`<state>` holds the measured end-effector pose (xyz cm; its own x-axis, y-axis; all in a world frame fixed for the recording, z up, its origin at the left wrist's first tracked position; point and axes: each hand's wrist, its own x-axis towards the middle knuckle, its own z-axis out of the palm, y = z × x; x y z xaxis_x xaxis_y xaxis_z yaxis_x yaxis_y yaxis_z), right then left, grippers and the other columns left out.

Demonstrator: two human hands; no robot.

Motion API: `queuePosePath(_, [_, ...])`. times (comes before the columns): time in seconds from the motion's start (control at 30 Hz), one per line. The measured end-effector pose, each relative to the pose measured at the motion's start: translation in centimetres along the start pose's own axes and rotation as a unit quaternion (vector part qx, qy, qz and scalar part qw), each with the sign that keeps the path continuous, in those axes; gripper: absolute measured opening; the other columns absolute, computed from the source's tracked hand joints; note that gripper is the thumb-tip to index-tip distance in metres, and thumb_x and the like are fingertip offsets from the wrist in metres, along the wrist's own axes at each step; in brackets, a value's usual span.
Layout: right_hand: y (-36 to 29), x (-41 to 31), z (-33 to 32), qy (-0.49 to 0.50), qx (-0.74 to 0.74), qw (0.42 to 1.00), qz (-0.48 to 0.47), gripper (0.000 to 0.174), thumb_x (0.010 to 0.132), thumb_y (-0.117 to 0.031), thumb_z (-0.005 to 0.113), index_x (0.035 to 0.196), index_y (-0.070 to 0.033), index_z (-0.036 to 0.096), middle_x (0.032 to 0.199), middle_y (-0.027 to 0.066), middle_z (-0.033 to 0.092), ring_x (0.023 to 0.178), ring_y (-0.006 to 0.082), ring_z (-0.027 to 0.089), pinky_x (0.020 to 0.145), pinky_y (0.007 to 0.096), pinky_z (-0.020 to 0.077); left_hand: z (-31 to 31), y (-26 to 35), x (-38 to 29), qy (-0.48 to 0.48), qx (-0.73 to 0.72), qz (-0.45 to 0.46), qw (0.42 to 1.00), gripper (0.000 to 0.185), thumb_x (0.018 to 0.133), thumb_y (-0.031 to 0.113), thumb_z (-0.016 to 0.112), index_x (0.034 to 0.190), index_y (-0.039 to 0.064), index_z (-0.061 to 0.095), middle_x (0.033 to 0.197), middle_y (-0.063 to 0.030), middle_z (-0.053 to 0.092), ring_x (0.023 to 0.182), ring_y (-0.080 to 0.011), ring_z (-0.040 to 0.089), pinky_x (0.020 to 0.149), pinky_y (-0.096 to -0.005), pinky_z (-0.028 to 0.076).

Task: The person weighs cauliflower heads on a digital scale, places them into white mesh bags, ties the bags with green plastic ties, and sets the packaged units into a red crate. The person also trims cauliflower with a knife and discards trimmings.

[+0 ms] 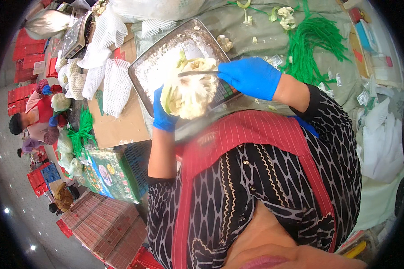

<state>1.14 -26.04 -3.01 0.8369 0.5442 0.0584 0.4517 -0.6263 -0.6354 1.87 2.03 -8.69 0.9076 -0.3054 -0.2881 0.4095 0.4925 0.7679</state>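
Note:
A cauliflower head point(200, 97) with pale green leaf stalks rests in my left hand point(164, 112), which wears a blue glove and grips it from the left and below. My right hand point(250, 78), also in a blue glove, is closed around the handle of a knife point(198, 72). The dark, narrow blade lies against the cauliflower's upper part, and the handle is hidden in the fist. Both hands are over the near side of a metal-rimmed weighing scale point(139, 64), whose plate is strewn with crumbs. Its keypad point(222, 95) shows partly behind the cauliflower.
White foam net sleeves point(116, 85) lie on cardboard point(118, 129) at left. Green net bags point(308, 47) and cauliflower scraps point(287, 17) are at upper right. Netted cauliflowers point(75, 79) and another scale point(76, 35) stand further left. A co-worker point(42, 107) is beyond them.

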Motion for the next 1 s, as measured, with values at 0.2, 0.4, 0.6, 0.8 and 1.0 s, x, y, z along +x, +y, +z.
queuePosePath(0.2, [0.2,-1.3,-0.3,-0.121,0.047,0.987,0.092,0.028,0.095,-0.032,0.042,0.099,-0.008,0.056,0.088,0.0214,0.062,0.08,0.0424,0.06,0.07,0.0504,0.0465,-0.7,-1.4,0.1,-0.016,-0.053,-0.066,0.996,0.036,0.095,0.021,0.046,0.122,-0.002,0.051,0.111,-0.0118,0.061,0.097,-0.0204,0.061,0.083,-0.0324,0.052])
queuePosePath(0.4, [0.8,-2.9,1.0,-0.112,0.126,0.983,0.075,0.032,0.097,-0.033,0.041,0.102,-0.005,0.055,0.086,0.0219,0.061,0.077,0.0416,0.059,0.069,0.0486,0.0468,0.6,-2.1,0.0,0.04,-0.087,-0.082,0.992,0.036,0.094,0.027,0.044,0.119,0.003,0.053,0.109,-0.0104,0.062,0.098,-0.0218,0.061,0.085,-0.0348,0.052])
queuePosePath(0.6, [0.9,-2.8,1.9,-0.172,0.351,0.891,0.232,0.029,0.098,-0.036,0.043,0.094,-0.009,0.051,0.065,0.0052,0.049,0.051,0.0159,0.047,0.045,0.0295,0.0394,1.0,-3.6,0.3,0.088,-0.1,-0.066,0.989,0.038,0.093,0.033,0.045,0.12,0.008,0.054,0.114,-0.0082,0.061,0.105,-0.0235,0.058,0.092,-0.04,0.048])
queuePosePath(0.8, [-0.2,-2.8,1.8,-0.189,0.607,0.712,0.298,0.029,0.097,-0.036,0.046,0.08,-0.011,0.044,0.061,-0.0008,0.041,0.047,0.0064,0.035,0.039,0.0232,0.0291,2.6,-4.1,0.1,0.092,-0.077,0.004,0.993,0.041,0.092,0.034,0.046,0.123,0.009,0.052,0.119,-0.0062,0.059,0.108,-0.0226,0.057,0.093,-0.0378,0.046])
queuePosePath(1.0, [-0.2,-2.9,1.6,-0.024,0.469,0.846,0.25,0.026,0.096,-0.035,0.051,0.088,-0.01,0.054,0.065,-0.0011,0.047,0.05,0.0076,0.043,0.043,0.023,0.0366,2.3,-3.8,0.2,0.115,-0.002,0.095,0.989,0.041,0.092,0.033,0.045,0.126,0.011,0.051,0.12,-0.0051,0.058,0.109,-0.0215,0.056,0.094,-0.0391,0.044])
